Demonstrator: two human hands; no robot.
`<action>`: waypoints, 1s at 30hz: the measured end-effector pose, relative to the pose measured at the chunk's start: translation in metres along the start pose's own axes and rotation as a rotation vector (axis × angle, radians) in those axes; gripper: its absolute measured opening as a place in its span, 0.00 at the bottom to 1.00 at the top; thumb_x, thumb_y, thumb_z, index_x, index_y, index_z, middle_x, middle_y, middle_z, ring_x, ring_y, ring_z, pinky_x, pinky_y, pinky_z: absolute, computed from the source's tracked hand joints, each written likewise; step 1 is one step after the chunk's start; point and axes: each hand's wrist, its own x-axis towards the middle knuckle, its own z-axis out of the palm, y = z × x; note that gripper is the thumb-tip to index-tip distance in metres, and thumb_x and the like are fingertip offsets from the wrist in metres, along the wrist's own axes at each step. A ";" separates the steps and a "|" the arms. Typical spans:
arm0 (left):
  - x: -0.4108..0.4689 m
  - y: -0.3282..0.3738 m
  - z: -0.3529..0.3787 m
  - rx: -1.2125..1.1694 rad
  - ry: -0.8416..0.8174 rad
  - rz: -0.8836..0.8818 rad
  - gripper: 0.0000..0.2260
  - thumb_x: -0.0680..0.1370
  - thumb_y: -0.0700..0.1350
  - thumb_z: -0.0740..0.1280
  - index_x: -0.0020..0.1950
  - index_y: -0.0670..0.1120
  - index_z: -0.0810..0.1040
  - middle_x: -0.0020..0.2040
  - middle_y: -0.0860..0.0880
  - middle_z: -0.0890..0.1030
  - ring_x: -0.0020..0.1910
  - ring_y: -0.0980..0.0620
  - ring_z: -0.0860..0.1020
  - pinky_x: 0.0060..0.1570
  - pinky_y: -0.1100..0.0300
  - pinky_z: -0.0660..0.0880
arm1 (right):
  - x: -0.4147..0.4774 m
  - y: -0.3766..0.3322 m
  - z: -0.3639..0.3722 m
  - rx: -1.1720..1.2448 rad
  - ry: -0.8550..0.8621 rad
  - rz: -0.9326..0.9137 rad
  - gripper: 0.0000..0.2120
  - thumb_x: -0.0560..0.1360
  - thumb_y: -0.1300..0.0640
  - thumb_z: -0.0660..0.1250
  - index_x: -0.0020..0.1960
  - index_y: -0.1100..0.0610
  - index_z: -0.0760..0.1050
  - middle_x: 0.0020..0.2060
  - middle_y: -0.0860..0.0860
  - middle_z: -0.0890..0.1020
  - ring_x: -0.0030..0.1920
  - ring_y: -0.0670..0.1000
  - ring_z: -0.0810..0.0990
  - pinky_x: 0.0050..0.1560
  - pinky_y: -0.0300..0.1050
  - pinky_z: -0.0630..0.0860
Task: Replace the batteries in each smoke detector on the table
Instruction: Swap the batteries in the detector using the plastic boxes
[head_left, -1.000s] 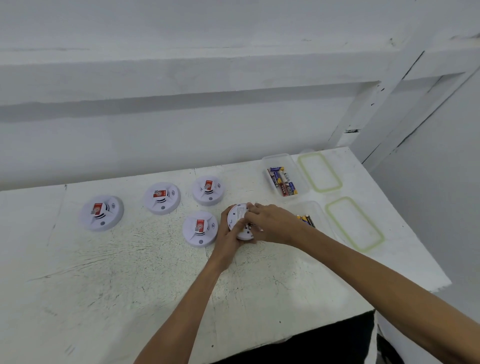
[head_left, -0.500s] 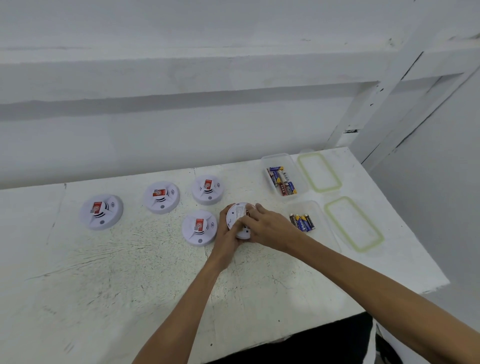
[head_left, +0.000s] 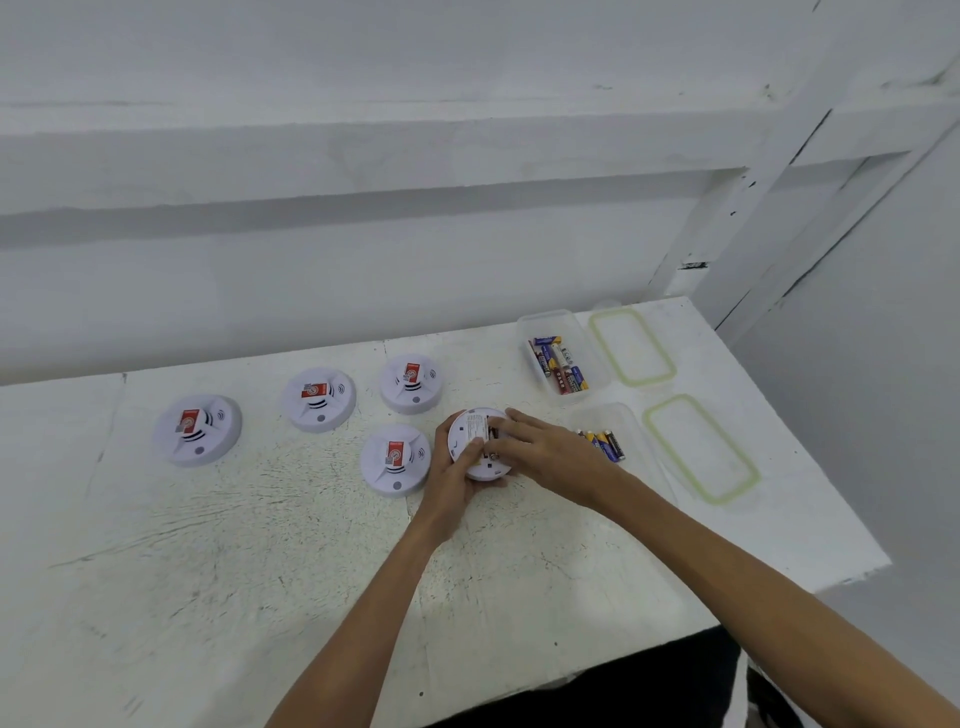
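Observation:
A white smoke detector (head_left: 475, 431) lies back-side up on the white table (head_left: 260, 545), its battery bay partly visible. My left hand (head_left: 457, 478) grips it from the left and below. My right hand (head_left: 540, 449) rests on its right side with fingertips at the bay; whether a battery is under them is hidden. Other detectors sit face up with red stickers: one beside my left hand (head_left: 396, 460), one behind it (head_left: 411, 383), one further left (head_left: 318, 399), one at the far left (head_left: 196, 429).
A clear box with several batteries (head_left: 560, 364) stands at the back right. A nearer clear box (head_left: 605, 441) holds several batteries, just right of my right wrist. Two green-rimmed lids (head_left: 631, 345) (head_left: 701, 448) lie beside them. The table's right edge is close.
My right hand has slid slightly left over the detector, uncovering the batteries in the nearer box. The left hand keeps its hold on the detector.

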 end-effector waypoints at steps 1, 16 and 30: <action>0.000 0.000 0.000 -0.004 -0.008 0.003 0.19 0.84 0.41 0.64 0.75 0.50 0.68 0.65 0.44 0.81 0.57 0.38 0.84 0.44 0.47 0.84 | -0.001 -0.003 0.000 0.002 0.032 0.039 0.28 0.75 0.63 0.73 0.71 0.50 0.68 0.72 0.54 0.73 0.73 0.58 0.71 0.53 0.52 0.83; 0.004 -0.006 -0.003 -0.046 -0.012 -0.018 0.20 0.82 0.43 0.67 0.73 0.52 0.69 0.65 0.42 0.82 0.56 0.26 0.81 0.38 0.51 0.84 | -0.044 0.008 -0.016 0.330 0.478 0.992 0.07 0.78 0.57 0.67 0.55 0.56 0.81 0.50 0.51 0.82 0.40 0.46 0.79 0.40 0.27 0.67; 0.006 -0.010 -0.007 -0.061 -0.036 -0.028 0.25 0.79 0.47 0.70 0.74 0.52 0.67 0.66 0.40 0.81 0.57 0.25 0.80 0.38 0.51 0.84 | -0.048 0.019 -0.011 0.402 0.366 0.996 0.02 0.74 0.60 0.74 0.46 0.57 0.83 0.36 0.49 0.84 0.37 0.46 0.82 0.45 0.44 0.82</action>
